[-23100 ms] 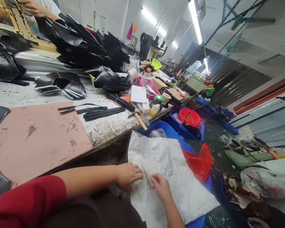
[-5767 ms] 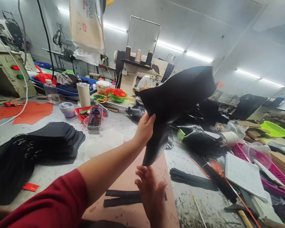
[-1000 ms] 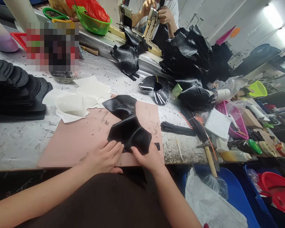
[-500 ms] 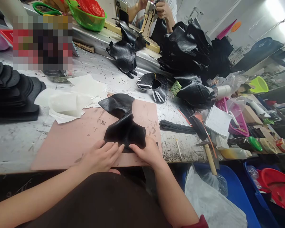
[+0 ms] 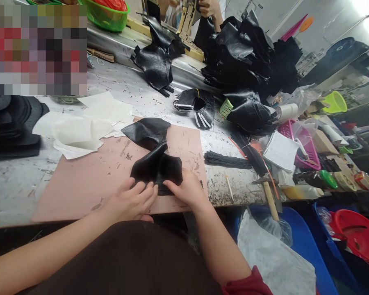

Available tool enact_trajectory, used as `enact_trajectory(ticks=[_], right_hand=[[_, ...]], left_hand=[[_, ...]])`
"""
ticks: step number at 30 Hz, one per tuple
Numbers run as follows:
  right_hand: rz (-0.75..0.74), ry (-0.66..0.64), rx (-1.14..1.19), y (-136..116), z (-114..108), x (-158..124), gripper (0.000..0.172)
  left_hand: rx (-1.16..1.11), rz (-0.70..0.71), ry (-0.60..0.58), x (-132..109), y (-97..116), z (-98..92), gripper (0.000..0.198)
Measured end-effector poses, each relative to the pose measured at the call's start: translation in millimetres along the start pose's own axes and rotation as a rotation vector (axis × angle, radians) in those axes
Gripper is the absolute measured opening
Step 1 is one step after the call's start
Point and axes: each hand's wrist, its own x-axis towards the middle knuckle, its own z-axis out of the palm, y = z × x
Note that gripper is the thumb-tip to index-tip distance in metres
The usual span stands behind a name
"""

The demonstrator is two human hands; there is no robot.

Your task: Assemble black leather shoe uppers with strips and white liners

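A black leather piece (image 5: 156,166), narrow at its middle and wide at both ends, lies on the pink board (image 5: 80,180). A dark strip, apparently a zipper, runs along its near edge, partly covered by my fingers. My left hand (image 5: 133,200) has bent fingers pressed together on that near edge, its thumb low by the board's front edge. At the right near corner, my right hand (image 5: 189,188) grips the leather with the thumb on top; its other fingers are mostly hidden.
White paper pieces (image 5: 76,131) overlap the board's left corner. Black strips (image 5: 227,159), a hammer (image 5: 269,200) and a spiral notebook (image 5: 281,150) lie to the right. Behind are stacked black leather pieces (image 5: 236,53) and a co-worker's hand (image 5: 209,8) at a machine.
The view has shifted slightly. Both hands stay at the leather's near edge, and the right thumb has moved a little, with more of the dark strip showing beneath it.
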Motion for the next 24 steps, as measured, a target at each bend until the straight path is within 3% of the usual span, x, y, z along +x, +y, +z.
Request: enact_trajectory(ticks=[6, 8, 11, 14, 17, 19, 22, 24], right_hand=[[0.071, 0.095, -0.144, -1, -6, -3, 0.04], [0.12, 0.065, 0.014, 1, -12, -3, 0.035], [0.186, -0.012, 0.365, 6, -17, -3, 0.018], [0.307, 0.009, 0.742, 7, -12, -7, 0.024], [0.4, 0.113, 1.034, -2, 2, -17, 0.033], [0.427, 0.129, 1.145, -11, 12, -25, 0.036], [0.414, 0.064, 1.223, -25, 22, -35, 0.037], [0.384, 0.05, 1.231, -31, 24, -39, 0.04]], left_hand=[[0.052, -0.017, -0.074, 17, 2, -8.1, 0.062], [-0.002, -0.039, -0.074, 18, 1, -11.3, 0.06], [-0.184, -0.174, 0.025, 12, 3, -15.1, 0.05], [-0.617, -0.478, 0.07, 1, 10, -19.1, 0.033], [-1.33, -0.928, -0.044, -1, 16, -24.2, 0.027], [-1.731, -1.202, 0.029, 3, 16, -29.1, 0.032], [-1.929, -1.458, 0.276, 13, 13, -38.2, 0.039], [-1.935, -1.532, 0.317, 16, 13, -43.4, 0.035]])
